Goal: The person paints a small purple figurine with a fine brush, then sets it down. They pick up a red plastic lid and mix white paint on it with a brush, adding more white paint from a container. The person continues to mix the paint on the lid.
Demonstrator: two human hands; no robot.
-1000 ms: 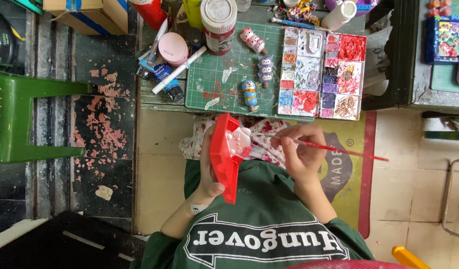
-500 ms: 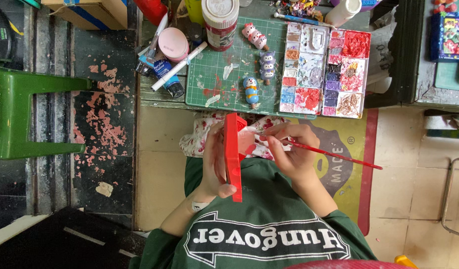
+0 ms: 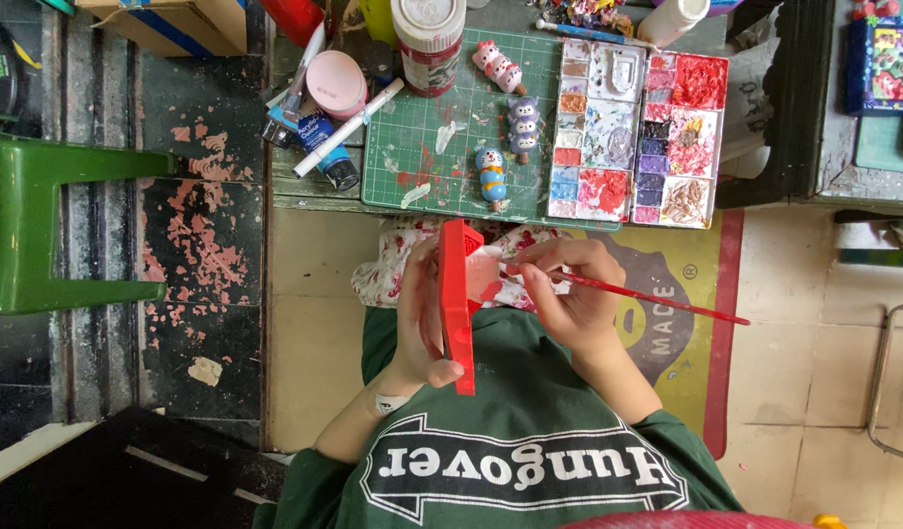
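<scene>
Left hand (image 3: 422, 323) is gripping the red tray (image 3: 457, 304), now turned edge-on, right hand (image 3: 569, 294) pinching the red paintbrush (image 3: 628, 292), paint palette (image 3: 640, 127) sitting above.

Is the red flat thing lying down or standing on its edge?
On its edge. The left hand holds the red flat piece so only its thin side shows, while the right hand holds a brush.

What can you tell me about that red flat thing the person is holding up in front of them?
The red piece is a flat, thin panel, painted bright red, seen almost edge-on, so it looks like a narrow upright strip with a small lip at its top. The left hand grips it from the side, thumb at its lower end. The right hand holds a thin red-handled brush whose tip reaches toward its far face, over the lap.
</scene>
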